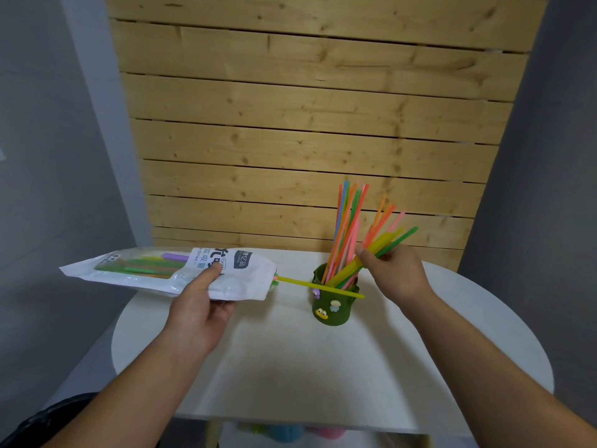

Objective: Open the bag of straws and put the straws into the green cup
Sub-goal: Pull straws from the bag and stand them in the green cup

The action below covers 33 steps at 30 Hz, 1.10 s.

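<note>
While the bag of straws (168, 273) is lying pretty much flat with its long axis running left to right, its open mouth points right at the green cup (332, 313). The left hand (197, 308) holds it just above the white table's (290, 367) left edge, thumb curled on top, fingers underneath. One thin yellow straw (319, 287) pokes out of the mouth and crosses the cup. The right hand (394, 273) has its fingers closed round a bundle of straws (387, 242) that leans up and right, lower ends down in the cup. Other straws (347, 227) stand nearly upright in there.
</note>
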### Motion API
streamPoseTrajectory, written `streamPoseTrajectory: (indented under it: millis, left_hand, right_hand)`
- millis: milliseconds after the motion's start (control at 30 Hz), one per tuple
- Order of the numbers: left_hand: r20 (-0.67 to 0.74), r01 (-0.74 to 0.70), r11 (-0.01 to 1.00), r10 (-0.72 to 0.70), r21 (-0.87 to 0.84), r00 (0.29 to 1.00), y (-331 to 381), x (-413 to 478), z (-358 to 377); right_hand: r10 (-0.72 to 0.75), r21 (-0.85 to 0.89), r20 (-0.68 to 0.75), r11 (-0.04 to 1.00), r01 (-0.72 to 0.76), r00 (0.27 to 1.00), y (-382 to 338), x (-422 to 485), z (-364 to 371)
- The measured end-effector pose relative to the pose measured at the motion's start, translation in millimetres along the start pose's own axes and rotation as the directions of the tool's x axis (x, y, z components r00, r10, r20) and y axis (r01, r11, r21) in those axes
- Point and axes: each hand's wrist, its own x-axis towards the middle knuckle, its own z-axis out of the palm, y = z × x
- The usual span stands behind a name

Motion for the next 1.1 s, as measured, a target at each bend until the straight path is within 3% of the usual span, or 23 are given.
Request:
streamPoseTrajectory:
  millis: [167, 367, 433, 533, 667, 867, 1100]
  left_hand:
    - [0.0, -0.005, 1.0, 0.005, -0.002, 1.0, 1, -1, 1]
    - [-0.003, -0.001, 1.0, 0.001, -0.01, 1.0, 2, -3, 2]
    - [0.001, -0.001, 1.0, 0.001, -0.019, 1.0, 3, -4, 2]
    - [0.021, -0.011, 0.999, 0.012, -0.03, 1.0, 4, -5, 4]
    - [0.044, -0.04, 0.999, 0.041, -0.02, 0.998, 5, -8, 6]
    - [0.092, -0.118, 0.992, 0.114, 0.035, 0.989, 4, -13, 10]
    - [0.266, -0.382, 0.902, 0.324, 0.202, 0.908, 9, -32, 23]
  right_hand:
    - [0.046, 0.017, 0.028, 0.999, -0.047, 0.999, 6, -1, -4]
    - [0.185, -0.044, 0.175, 0.983, -0.18, 0.967, 0, -18, -18]
    - [0.292, -0.132, 0.258, 0.955, -0.265, 0.921, -2, -26, -23]
    - [0.43, -0.189, 0.442, 0.903, -0.387, 0.787, -6, -37, -26]
    - [0.449, 0.012, 0.582, 0.829, -0.56, 0.678, -11, -52, -17]
    - [0.37, 0.411, 0.599, 0.619, -0.669, 0.71, -25, -67, 18]
    - [0.396, 0.553, 0.629, 0.376, -0.743, 0.669, -31, -75, 47]
